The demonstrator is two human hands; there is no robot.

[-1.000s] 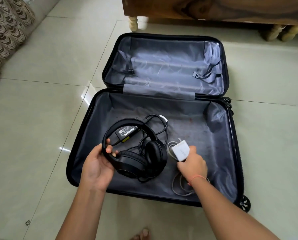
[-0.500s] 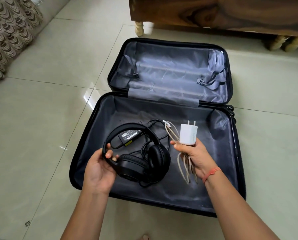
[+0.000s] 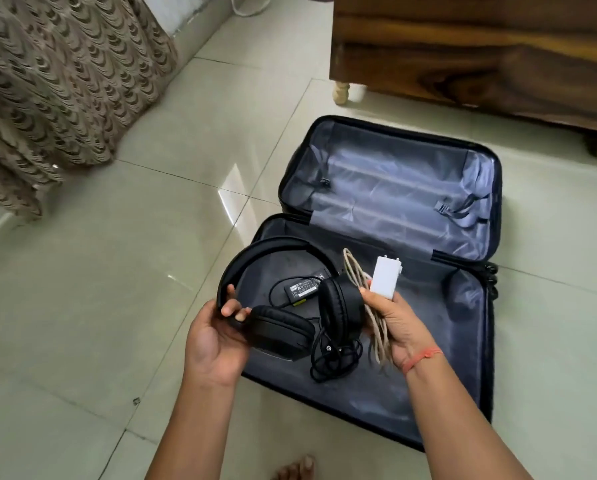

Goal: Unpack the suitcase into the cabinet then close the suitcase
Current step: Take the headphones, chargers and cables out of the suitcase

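The suitcase (image 3: pixel 439 344) lies fully open on the floor, both grey-lined halves facing up. The far half shows only its straps. Over the near half, the left hand (image 3: pixel 214 341) curls its fingers round the band of the black headphones (image 3: pixel 279 327), just above one ear cup. The right hand (image 3: pixel 394 323) is clamped on a white plug-in charger (image 3: pixel 385 278) and its coiled beige cable (image 3: pixel 376 327), whose loops hang below the palm. Both items are held above the lining, not resting on it.

Inside the near half a black power adapter (image 3: pixel 304 285) lies flat, seen through the headband's arch. A tangle of black cord (image 3: pixel 335 356) sits below the ear cups. Whether it belongs to the headphones or the adapter I cannot tell.

The step appears to be lifting these two items out for the cabinet. To do it well, raise the headphones slowly and watch that the black cord comes free and does not drag the adapter along. Keep the beige loops gathered so none catches the suitcase rim.

Beyond the suitcase's far edge stands the dark wooden cabinet (image 3: pixel 463 64) on turned legs. The floor (image 3: pixel 117 306) is glossy pale tile and likely slippery. Patterned brown fabric (image 3: pixel 47 81) hangs well to the suitcase's left.
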